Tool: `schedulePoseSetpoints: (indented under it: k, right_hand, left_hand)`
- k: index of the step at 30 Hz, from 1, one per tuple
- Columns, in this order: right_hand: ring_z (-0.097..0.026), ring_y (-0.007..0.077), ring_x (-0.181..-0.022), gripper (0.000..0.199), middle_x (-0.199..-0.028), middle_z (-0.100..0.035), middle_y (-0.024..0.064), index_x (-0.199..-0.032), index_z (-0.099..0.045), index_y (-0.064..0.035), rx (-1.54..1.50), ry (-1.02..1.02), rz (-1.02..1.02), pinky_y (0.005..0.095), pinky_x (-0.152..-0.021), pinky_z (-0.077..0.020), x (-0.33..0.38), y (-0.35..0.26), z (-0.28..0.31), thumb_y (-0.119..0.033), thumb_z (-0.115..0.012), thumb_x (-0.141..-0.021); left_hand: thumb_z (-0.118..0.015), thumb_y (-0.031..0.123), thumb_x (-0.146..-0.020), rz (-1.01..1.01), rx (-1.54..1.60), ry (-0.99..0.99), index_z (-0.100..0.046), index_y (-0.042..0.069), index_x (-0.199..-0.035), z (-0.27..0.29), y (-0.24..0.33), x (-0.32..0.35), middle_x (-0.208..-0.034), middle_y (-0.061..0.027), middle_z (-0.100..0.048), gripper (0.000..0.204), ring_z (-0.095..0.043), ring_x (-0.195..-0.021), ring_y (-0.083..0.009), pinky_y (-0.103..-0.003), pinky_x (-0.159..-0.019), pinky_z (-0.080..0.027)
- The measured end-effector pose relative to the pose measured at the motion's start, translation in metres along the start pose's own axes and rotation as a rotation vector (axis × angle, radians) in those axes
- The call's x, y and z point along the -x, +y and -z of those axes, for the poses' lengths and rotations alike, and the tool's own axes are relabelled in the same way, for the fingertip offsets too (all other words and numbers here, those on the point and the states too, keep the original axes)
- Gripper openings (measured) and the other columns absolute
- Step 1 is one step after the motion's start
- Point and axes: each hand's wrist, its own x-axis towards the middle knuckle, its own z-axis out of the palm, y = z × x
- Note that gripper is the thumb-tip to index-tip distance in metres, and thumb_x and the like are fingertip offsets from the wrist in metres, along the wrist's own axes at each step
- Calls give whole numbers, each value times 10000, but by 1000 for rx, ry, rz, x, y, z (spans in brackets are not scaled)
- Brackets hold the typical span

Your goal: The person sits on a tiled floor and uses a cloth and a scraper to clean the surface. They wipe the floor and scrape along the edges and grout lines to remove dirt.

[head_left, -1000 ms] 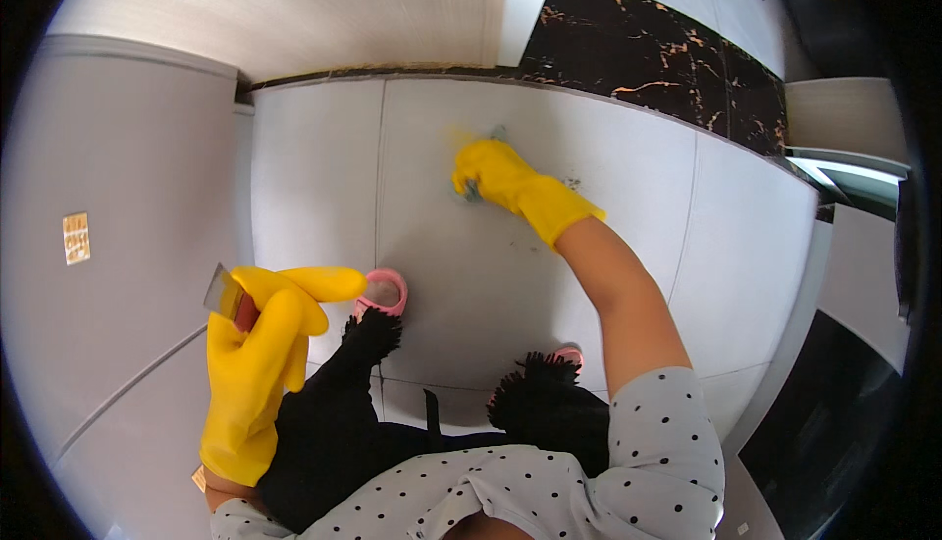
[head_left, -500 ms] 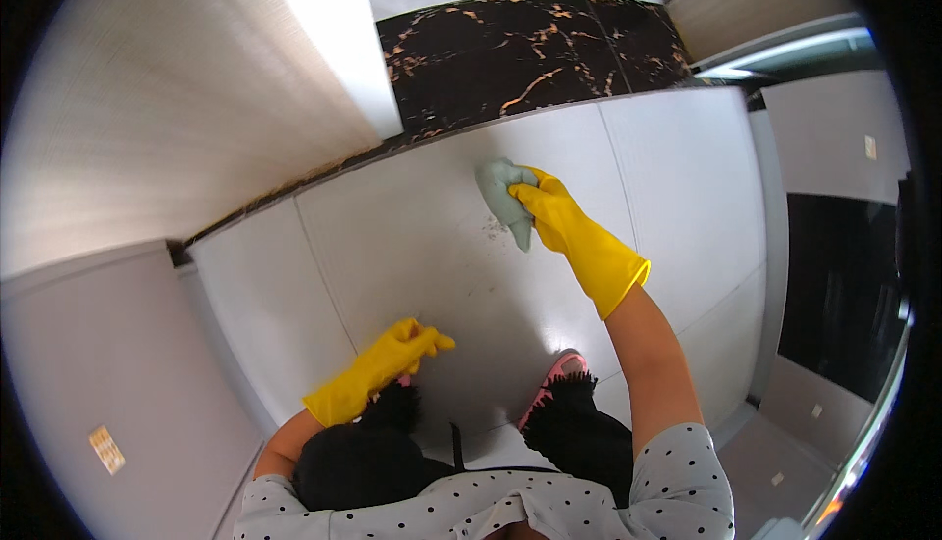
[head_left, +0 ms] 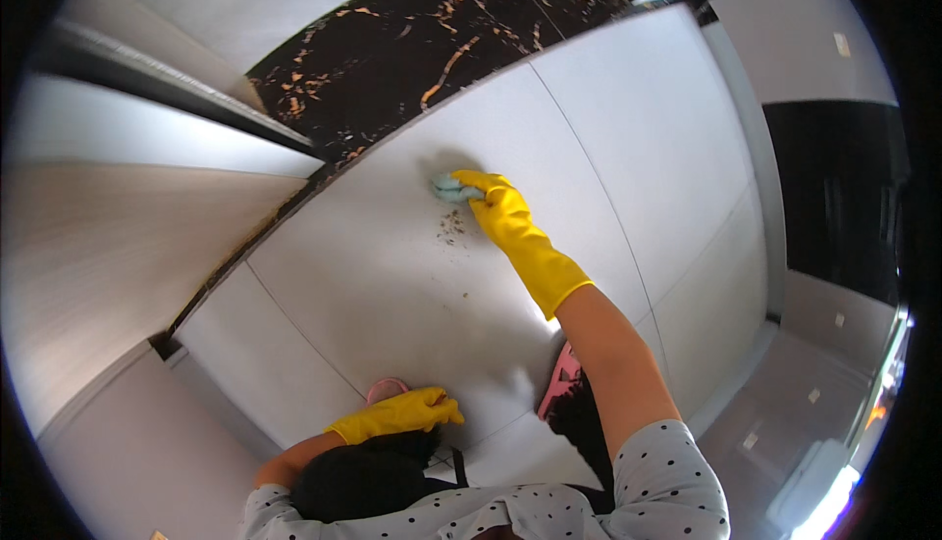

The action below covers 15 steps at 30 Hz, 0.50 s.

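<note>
A yellow rubber glove covers my right hand [head_left: 496, 205], which grips a bunched grey-green cloth [head_left: 453, 188] close over the pale tiled floor [head_left: 579, 236]. Just below the cloth lies a patch of brown crumbs [head_left: 452, 228], with a few more specks scattered nearer me. My left hand [head_left: 422, 411], in a matching yellow glove, rests by my left knee with its fingers loosely curled in and nothing seen in them.
A black marble threshold strip [head_left: 412, 45] with gold veins crosses the far side. Beside it stands a light wood-coloured door [head_left: 128, 236] on the left. Grey cabinets with a black panel [head_left: 834, 197] line the right. My pink sandals [head_left: 561, 383] are on the tiles.
The view has turned and shifted. The cloth is now bunched smaller in my right hand, and more of the crumbs show. My left hand has drawn down closer to my knee, its fingers curled further.
</note>
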Motion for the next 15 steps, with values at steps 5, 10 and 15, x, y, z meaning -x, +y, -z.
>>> schedulePoseSetpoints:
  k: [5, 10, 15]
  right_hand:
    - [-608, 167, -755, 344, -945, -654, 58, -1234, -578, -71, -897, 197, -710, 321, -651, -507, 46, -8, 67, -116, -605, -895]
    - [-616, 176, -810, 370, -973, -622, 75, -1151, -562, -62, -1104, 163, -587, 324, -700, -513, 97, 30, 112, -226, -716, -857]
    - [-625, 177, -856, 334, -995, -637, 94, -1179, -561, -28, -930, 148, -682, 317, -761, -514, 140, 32, 159, -245, -637, -937]
  left_hand:
    - [-555, 307, -1003, 681, 44, 579, -499, -1, -1301, -70, 180, -67, -1289, -157, -562, 431, -583, -994, -202, -290, -895, -451]
    - [-525, 221, -1023, 92, 326, 485, -585, -16, -1208, -71, 162, -61, -929, -89, -649, 306, -592, -692, -154, -222, -663, -492]
    - [-561, 211, -1006, 575, 240, 650, -616, 17, -1123, -72, 168, -72, -806, -42, -623, 233, -532, -592, -82, -185, -572, -454]
